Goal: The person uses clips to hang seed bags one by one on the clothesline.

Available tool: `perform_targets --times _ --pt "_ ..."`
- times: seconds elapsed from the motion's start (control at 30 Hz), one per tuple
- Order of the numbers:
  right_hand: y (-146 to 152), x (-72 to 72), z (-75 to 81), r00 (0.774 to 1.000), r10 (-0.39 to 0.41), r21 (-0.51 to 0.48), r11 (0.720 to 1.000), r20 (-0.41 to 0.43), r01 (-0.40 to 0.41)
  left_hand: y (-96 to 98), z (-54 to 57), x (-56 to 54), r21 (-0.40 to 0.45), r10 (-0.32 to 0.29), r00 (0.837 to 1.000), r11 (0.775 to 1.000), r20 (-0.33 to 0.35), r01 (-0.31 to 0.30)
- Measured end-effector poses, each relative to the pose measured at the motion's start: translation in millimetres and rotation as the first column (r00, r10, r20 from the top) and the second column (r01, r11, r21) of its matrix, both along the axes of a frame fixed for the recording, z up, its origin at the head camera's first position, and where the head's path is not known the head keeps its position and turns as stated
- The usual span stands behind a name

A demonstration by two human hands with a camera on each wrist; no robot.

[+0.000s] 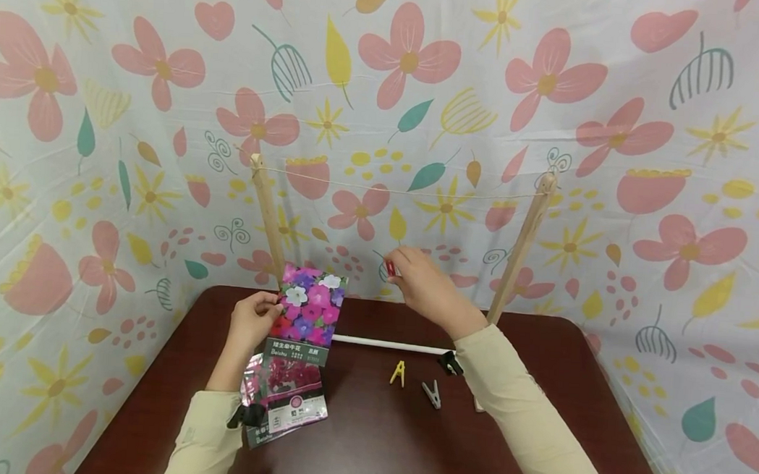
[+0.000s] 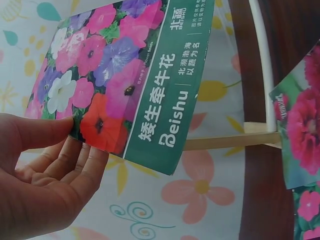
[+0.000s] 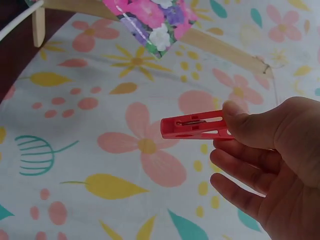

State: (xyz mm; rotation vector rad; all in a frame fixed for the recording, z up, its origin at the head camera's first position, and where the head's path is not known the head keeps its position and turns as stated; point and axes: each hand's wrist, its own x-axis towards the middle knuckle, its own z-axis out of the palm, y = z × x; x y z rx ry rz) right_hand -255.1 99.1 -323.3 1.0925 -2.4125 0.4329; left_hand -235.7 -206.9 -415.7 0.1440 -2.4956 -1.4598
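Note:
Between thumb and fingers, my left hand (image 1: 253, 321) pinches the edge of a seed packet (image 1: 308, 306) printed with pink, purple and white flowers. The left wrist view shows this packet (image 2: 112, 75) raised, with its green label band facing the camera. My right hand (image 1: 419, 281) holds a red clothespin (image 3: 192, 125) by its handle end, its nose pointing away from the fingers. Both hands are raised above the table, below the level of a thin string (image 1: 408, 192) tied between two wooden posts. Nothing hangs on the string.
More seed packets (image 1: 296, 399) lie overlapping on the dark table (image 1: 366, 454). A yellow clothespin (image 1: 398, 374) and a grey clothespin (image 1: 431, 394) lie at its middle. The wooden posts (image 1: 267, 212) rise at left and right, with a white rod (image 1: 392, 345) low between them. Flowered cloth hangs behind.

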Motion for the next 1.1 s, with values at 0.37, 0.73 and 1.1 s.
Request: perform_targets --times 0.37,0.73,1.1 --pt "-6 -1.8 28.8 0.999 0.015 0.020 1.000 -0.032 -0.014 -3.3 17.7 -4.1 0.042 -0.032 0.999 0.999 -0.027 0.033" --pt "-16 -1.3 52.5 0.991 0.074 -0.014 0.997 -0.112 -0.076 -4.0 33.5 -7.3 0.065 -0.030 0.999 0.997 -0.045 0.033" --pt "-27 -5.1 77.8 0.977 0.154 -0.075 0.983 -0.150 -0.167 -0.8 51.2 -13.6 0.104 -0.034 0.996 0.994 -0.081 0.042"
